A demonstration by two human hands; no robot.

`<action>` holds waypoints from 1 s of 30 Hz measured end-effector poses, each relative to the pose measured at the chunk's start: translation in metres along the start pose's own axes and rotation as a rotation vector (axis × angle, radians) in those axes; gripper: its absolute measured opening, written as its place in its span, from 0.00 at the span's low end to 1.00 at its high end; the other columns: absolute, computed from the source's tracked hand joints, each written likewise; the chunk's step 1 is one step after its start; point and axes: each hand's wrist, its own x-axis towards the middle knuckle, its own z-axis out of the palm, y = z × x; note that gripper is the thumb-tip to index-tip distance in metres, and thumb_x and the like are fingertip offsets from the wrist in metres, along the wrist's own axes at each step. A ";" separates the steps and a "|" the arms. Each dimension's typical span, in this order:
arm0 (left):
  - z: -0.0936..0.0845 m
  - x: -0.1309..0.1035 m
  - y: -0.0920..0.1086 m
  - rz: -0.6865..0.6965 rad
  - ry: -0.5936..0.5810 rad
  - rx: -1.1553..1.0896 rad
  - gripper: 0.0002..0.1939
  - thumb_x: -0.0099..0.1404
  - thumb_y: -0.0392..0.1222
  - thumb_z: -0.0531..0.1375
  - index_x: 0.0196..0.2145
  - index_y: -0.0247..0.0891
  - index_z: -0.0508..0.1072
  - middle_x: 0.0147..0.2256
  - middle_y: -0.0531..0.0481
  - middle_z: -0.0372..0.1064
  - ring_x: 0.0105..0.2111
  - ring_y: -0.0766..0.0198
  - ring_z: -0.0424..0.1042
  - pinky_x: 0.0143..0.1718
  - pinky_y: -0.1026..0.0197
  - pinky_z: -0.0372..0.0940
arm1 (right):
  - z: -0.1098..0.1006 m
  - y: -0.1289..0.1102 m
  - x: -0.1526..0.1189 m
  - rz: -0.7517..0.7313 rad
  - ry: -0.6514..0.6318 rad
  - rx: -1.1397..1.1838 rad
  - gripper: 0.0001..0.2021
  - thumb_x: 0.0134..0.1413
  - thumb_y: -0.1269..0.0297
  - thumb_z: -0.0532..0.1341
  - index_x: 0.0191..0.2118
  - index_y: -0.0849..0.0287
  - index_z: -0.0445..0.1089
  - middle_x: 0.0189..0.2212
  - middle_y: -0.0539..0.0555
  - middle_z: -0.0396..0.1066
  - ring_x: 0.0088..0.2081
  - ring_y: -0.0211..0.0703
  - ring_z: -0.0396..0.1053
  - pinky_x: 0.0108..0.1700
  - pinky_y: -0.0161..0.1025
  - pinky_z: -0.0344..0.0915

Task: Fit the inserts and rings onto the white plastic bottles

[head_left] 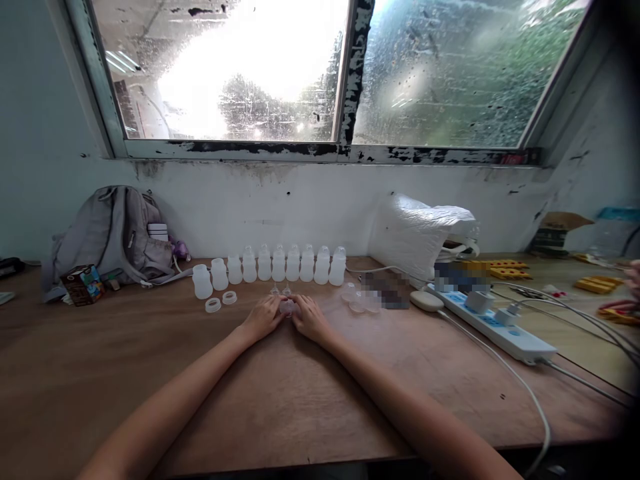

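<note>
My left hand [263, 315] and my right hand [311, 316] meet over the table, fingers closed on a small translucent round piece [287, 307], perhaps a bottle cap. Just behind them stand two clear bottle nipples [275, 289]. A row of frosted baby bottles [280, 264] lines the table by the wall. Most bottles carry tops, while the leftmost open bottle [203, 283] and its neighbours have none. Two white collar rings [213, 305] lie left of my hands. Several clear domed caps [357, 307] are grouped to the right.
A grey backpack [113, 233] and a small printed box [84, 285] sit at the left. Rightward are a white padded bag [407, 233], a round white device [426, 300] and a power strip [493, 327] with trailing cables. Another person's hand [633, 293] shows at the right edge.
</note>
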 end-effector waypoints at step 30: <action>-0.009 -0.007 0.012 -0.038 0.047 -0.195 0.13 0.60 0.43 0.49 0.43 0.41 0.63 0.40 0.47 0.66 0.40 0.61 0.65 0.43 0.58 0.59 | -0.002 -0.006 0.015 0.399 0.155 0.670 0.12 0.46 0.57 0.55 0.29 0.62 0.65 0.23 0.51 0.66 0.25 0.37 0.63 0.27 0.33 0.61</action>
